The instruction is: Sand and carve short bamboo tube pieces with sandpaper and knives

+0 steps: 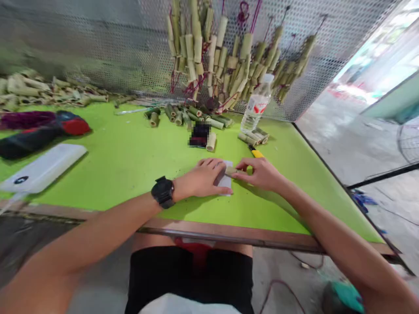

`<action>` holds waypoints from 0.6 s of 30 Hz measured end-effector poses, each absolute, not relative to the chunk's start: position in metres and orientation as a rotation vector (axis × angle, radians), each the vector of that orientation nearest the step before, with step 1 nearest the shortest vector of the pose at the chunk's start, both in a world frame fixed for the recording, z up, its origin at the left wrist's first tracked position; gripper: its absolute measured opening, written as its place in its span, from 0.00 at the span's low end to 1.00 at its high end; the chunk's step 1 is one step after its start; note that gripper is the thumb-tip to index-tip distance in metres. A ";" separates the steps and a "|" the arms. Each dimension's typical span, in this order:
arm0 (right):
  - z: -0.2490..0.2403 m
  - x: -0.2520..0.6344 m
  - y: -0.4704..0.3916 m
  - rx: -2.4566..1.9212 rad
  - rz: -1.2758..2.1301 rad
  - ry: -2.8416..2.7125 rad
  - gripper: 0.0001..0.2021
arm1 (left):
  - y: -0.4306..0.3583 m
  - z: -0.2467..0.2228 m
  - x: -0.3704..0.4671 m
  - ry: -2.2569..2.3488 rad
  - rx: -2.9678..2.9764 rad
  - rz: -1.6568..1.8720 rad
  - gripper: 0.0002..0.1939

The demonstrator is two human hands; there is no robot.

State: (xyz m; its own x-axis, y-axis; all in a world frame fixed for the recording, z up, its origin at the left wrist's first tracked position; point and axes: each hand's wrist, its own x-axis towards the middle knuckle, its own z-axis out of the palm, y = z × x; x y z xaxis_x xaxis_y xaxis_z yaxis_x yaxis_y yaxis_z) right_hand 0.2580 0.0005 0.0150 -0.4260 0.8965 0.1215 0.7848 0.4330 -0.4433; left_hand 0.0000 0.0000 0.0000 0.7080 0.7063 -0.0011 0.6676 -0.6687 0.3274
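My left hand (205, 178), with a black watch on its wrist, lies flat with fingers and thumb spread, holding down a small white sheet (225, 185) on the green tabletop. In my right hand (260, 173) a short bamboo piece (231, 171) is pinched between thumb and fingers. Its near end lies over the sheet, close to my left fingers. Just beyond my right hand sits a yellow and black tool (257, 154), partly hidden by the hand. A short bamboo tube (211, 142) stands beyond my left hand, beside a dark, pixelated object (199, 134).
Cut bamboo pieces (175, 114) lie along the back, and strung bamboo (225, 61) hangs on the perforated metal panel. A water bottle (257, 104) stands back right. On the left are a white power bank (49, 168), a black-red power tool (42, 133) and a bamboo pile (39, 89).
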 end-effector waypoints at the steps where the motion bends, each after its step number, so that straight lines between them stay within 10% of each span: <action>1: 0.016 0.259 0.001 -1.452 0.448 -2.351 0.17 | 0.000 -0.001 0.000 1.082 2.613 0.187 0.49; 18: 0.016 0.258 -0.001 -1.381 0.470 -2.359 0.18 | -0.001 0.000 0.001 1.089 2.621 0.195 0.46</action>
State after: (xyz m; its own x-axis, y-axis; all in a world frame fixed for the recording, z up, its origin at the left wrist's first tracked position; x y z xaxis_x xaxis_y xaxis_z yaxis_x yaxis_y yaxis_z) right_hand 0.2582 -0.0011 0.0156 -0.4538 0.8796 0.1429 0.7576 0.4653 -0.4578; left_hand 0.0011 -0.0014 0.0002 0.7041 0.7100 0.0116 0.6699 -0.6695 0.3209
